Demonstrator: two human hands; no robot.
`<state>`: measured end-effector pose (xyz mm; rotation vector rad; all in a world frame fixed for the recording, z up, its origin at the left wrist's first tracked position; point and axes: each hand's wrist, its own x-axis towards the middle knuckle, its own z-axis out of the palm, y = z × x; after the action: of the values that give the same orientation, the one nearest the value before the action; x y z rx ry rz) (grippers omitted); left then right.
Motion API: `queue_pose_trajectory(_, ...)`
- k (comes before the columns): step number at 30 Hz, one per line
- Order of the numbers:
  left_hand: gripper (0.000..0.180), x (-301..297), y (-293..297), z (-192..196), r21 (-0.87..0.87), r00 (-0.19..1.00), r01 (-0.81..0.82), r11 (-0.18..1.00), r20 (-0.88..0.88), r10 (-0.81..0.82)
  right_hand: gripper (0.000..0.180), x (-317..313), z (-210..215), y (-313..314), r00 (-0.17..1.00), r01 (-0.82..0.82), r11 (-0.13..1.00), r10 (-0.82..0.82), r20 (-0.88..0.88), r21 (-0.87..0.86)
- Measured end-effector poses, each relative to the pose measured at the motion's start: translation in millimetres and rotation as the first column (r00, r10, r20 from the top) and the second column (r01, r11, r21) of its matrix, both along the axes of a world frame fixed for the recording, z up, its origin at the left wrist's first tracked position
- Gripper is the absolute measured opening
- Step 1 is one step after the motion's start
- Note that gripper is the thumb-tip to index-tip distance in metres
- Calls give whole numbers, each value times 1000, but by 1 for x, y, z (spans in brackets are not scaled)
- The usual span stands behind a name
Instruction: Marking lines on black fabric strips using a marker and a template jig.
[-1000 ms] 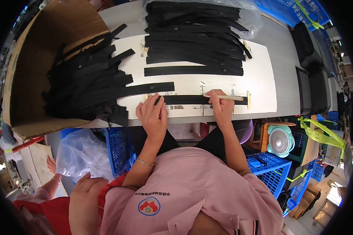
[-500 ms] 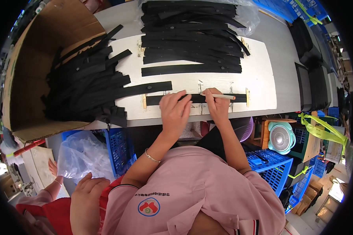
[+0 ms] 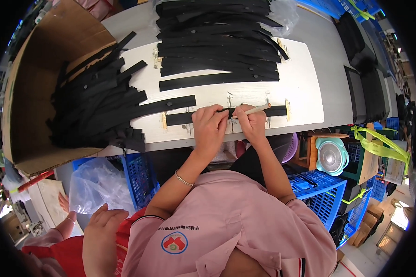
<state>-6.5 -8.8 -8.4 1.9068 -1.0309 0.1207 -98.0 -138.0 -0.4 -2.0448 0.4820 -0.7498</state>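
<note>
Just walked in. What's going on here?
Person at a table: right-hand grip holds a pale pen-like stick, its lower end at a black fabric strip laid across a white board. Left-hand grip rests at the same strip, close beside. More black strips lie beyond; another heap spills from a cardboard box.

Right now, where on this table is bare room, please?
Bare: the white board right of the black strip pile, and the grey tabletop between board and black boxy items. Crowded: left, where strips spill from the cardboard box.
</note>
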Motion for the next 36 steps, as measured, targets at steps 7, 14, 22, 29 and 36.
queue_pose_trajectory(7,16,-1,-2,2,-3,1000,13,1000,18,-13,24,-6,-8,-6,996,-51,998,48,-70,-35)
queue_pose_trajectory(14,12,-1,1,1,13,1000,12,1000,14,-12,32,-44,14,-32,963,155,914,-224,147,375)
queue_pose_trajectory(22,14,-9,-12,3,20,999,26,999,32,-27,30,-68,-3,-74,971,228,933,-239,4,277)
queue_pose_trajectory(29,16,-36,-68,10,-47,972,233,971,18,-233,31,-66,-7,-74,968,241,933,-249,-5,266)
queue_pose_trajectory(36,13,-41,-82,-2,5,966,258,966,10,-258,29,-65,1,-72,968,248,949,-237,-78,196)
